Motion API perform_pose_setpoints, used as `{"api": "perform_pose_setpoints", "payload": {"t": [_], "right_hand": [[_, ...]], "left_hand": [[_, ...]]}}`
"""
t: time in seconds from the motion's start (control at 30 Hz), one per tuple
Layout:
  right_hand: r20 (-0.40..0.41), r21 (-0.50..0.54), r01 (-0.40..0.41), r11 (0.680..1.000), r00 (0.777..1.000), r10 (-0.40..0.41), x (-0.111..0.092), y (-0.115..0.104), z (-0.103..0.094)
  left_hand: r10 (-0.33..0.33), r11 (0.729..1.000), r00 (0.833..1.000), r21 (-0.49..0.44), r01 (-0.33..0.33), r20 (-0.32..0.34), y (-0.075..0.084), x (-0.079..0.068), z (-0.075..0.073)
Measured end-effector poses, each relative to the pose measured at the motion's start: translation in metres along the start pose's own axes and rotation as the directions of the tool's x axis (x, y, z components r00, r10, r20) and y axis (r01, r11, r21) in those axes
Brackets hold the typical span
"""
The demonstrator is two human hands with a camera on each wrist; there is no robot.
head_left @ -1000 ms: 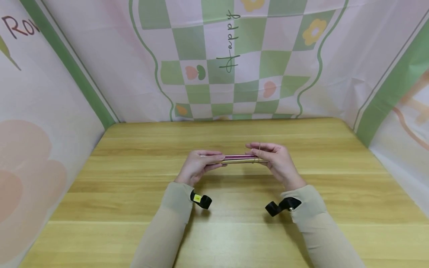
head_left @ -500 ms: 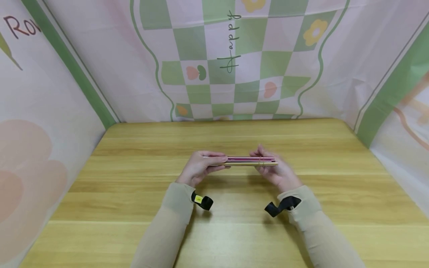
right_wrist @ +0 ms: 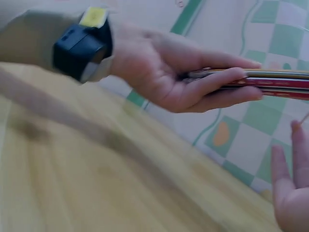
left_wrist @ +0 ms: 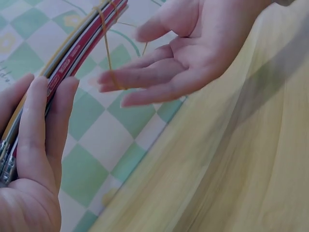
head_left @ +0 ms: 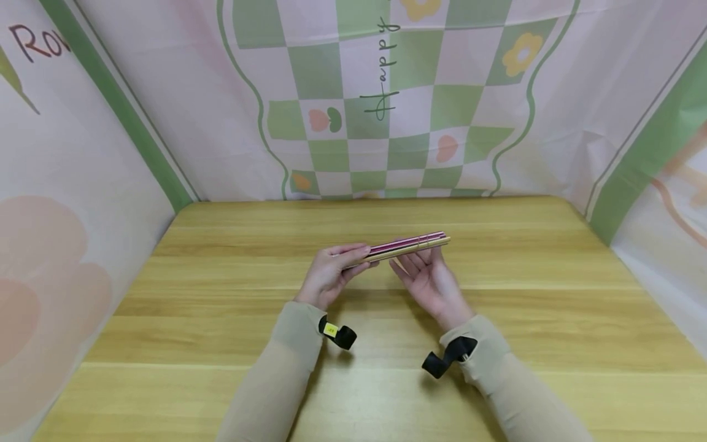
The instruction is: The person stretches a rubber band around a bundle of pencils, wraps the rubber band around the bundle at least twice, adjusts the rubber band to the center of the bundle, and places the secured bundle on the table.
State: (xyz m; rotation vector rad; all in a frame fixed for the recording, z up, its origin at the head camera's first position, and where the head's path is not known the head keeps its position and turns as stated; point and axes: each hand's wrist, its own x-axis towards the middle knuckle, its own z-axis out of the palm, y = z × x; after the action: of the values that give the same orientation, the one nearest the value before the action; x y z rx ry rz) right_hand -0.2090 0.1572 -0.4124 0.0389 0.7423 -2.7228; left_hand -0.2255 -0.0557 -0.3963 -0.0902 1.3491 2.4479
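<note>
My left hand (head_left: 324, 276) grips one end of a bundle of pencils (head_left: 400, 247) above the table, the thumb on the near side. Red and yellow barrels show, with metal ends by the palm in the left wrist view. The bundle slants up toward its right end. A thin yellow rubber band (left_wrist: 107, 46) goes round that far end, and part of it stretches out to the fingers of my right hand (left_wrist: 193, 58). Those fingers are extended, palm turned up, below the bundle's right end in the head view. The band's full path round the pencils is too fine to follow.
The wooden table (head_left: 386, 393) spreads beneath both hands. A printed cloth (head_left: 364, 147) with green checks hangs behind its far edge, and more cloth stands on the left and right sides. Black camera straps (head_left: 450, 356) sit on both wrists.
The right hand has let go of the bundle's right end and moved down and left, turning palm up, the band on its fingers. That end of the bundle has tilted upward.
</note>
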Motion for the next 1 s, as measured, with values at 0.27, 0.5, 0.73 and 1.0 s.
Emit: {"api": "perform_pose_setpoints", "payload": {"t": [0.27,0.5,0.73,1.0], "right_hand": [[0.217,-0.166,0.383,0.909,0.913,-0.345,0.004,0.004,-0.007],[0.340,-0.337,0.641,0.690,0.766,-0.546,0.003,-0.012,-0.006],[0.392,-0.593,0.637,0.492,0.762,-0.514,-0.008,-0.030,0.000],[0.470,-0.770,0.588,0.247,0.785,-0.405,-0.017,-0.045,0.008]], "left_hand": [[0.013,0.998,1.000,-0.065,-0.014,-0.018,0.000,-0.002,0.001],[0.020,0.996,1.000,-0.082,-0.021,-0.012,0.006,-0.004,-0.002],[0.022,0.998,1.000,-0.064,-0.022,-0.002,0.008,-0.003,-0.005],[0.019,0.999,1.000,-0.029,-0.020,-0.021,0.009,-0.004,-0.004]]}}
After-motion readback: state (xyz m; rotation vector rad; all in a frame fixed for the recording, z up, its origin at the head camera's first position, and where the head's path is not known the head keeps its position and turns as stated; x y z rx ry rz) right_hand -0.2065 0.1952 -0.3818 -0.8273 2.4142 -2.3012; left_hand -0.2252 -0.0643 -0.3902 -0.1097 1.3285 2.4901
